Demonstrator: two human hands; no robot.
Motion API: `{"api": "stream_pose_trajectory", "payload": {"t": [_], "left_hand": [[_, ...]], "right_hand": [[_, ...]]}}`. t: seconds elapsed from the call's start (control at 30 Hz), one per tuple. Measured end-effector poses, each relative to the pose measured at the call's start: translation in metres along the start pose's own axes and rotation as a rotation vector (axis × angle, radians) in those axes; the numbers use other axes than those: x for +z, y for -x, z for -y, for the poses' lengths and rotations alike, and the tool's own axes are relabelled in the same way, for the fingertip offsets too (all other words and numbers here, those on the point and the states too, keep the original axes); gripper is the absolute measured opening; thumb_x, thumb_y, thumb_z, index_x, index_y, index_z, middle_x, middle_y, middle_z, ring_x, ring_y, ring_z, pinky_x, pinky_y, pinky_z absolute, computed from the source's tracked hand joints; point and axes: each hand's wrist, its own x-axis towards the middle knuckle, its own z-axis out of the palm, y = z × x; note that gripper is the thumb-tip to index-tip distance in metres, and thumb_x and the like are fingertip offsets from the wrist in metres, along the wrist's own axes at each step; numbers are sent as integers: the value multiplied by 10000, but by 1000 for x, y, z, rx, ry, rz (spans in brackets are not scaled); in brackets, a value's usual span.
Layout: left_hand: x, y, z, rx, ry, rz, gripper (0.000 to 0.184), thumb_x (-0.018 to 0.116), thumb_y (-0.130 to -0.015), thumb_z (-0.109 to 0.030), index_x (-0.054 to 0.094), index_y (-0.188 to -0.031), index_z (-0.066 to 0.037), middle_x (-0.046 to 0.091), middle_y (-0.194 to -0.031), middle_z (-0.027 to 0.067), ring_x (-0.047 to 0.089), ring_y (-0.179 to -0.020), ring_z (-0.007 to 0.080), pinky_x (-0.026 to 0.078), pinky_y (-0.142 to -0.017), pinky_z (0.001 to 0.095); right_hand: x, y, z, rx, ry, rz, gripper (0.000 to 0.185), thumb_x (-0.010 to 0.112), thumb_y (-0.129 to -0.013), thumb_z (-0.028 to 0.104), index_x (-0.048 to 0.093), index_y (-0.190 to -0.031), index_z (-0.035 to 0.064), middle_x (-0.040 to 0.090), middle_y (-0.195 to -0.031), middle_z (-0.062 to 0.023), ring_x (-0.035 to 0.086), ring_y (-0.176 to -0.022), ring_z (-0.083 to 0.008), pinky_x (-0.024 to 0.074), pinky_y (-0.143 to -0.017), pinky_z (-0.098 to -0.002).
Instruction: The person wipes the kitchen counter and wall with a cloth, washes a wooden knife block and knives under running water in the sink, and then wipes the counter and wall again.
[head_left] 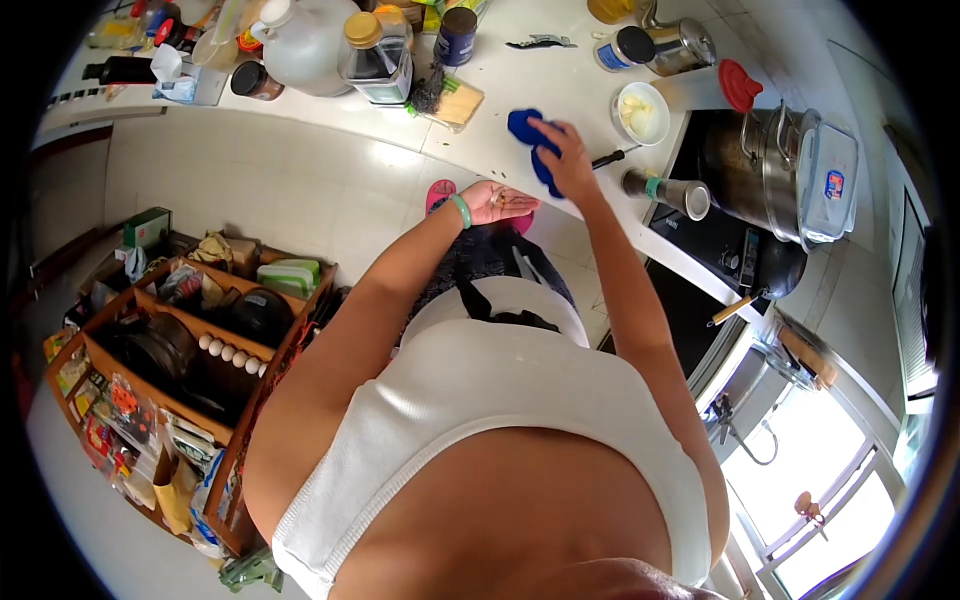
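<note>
On the white counter (500, 90), near its front edge, my right hand (566, 165) presses its fingers onto a crumpled blue cloth (524, 127) and grips it. Below that edge, my left hand (500, 203) lies palm up with its fingers stretched out, and a few small dark bits show on the palm. A green bangle (461, 210) circles the left wrist. A few dark crumbs lie on the counter near the edge, between the cloth and the left hand. Just right of my right hand is a black-handled tool (608, 159), and beyond it a white bowl (640, 113) with pale peeled pieces.
Jars, a large jug (305, 50) and a yellow-capped bottle (378, 60) line the counter's left. To the right are a grinder-like cylinder (668, 192), a black cooktop (690, 235) and a big steel pot (750, 165). A wooden shelf unit (230, 430) stands at lower left.
</note>
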Motion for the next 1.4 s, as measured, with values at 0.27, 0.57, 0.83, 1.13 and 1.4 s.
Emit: {"api": "stream_pose_trajectory", "payload": {"t": [0.27,0.57,0.83,1.13,1.4], "left_hand": [[-14,25,-11,77,-45,33,422,319,-935,-119,370,-1237,171,417,-1290,300,428,-1227,343,349,-1053,419],[-4,31,-20,18,-51,-4,473,323,-916,-154,372,-1203,219,440,-1254,329,468,-1191,348,372,-1039,390],[-5,26,-24,-2,-39,-35,511,260,-942,-213,365,-1237,191,446,-1267,300,464,-1196,345,379,-1032,390],[-1,26,-23,37,-7,-198,465,271,-810,-37,356,-1167,249,434,-1230,338,436,-1195,400,338,-1059,450],[1,32,-24,129,-107,-256,429,256,-806,-29,414,-1130,202,475,-1189,327,434,-1192,415,334,-1056,487]], "right_hand": [[39,-100,-4,44,382,-74,519,577,-802,147,477,-1281,319,463,-1214,-137,466,-1046,-328,406,-905,-433],[51,-103,2,-61,787,28,495,491,-823,102,537,-1194,426,460,-1229,-63,447,-1078,-280,419,-823,-468],[52,-25,5,41,675,18,460,497,-813,99,587,-1140,411,464,-1206,-43,441,-1086,-270,412,-826,-476],[58,43,20,-14,628,68,527,561,-750,76,569,-1174,388,468,-1187,-44,446,-1048,-277,421,-801,-468],[46,51,7,-51,327,244,497,580,-721,30,628,-1104,343,477,-1173,-47,449,-1055,-275,396,-850,-460]]}}
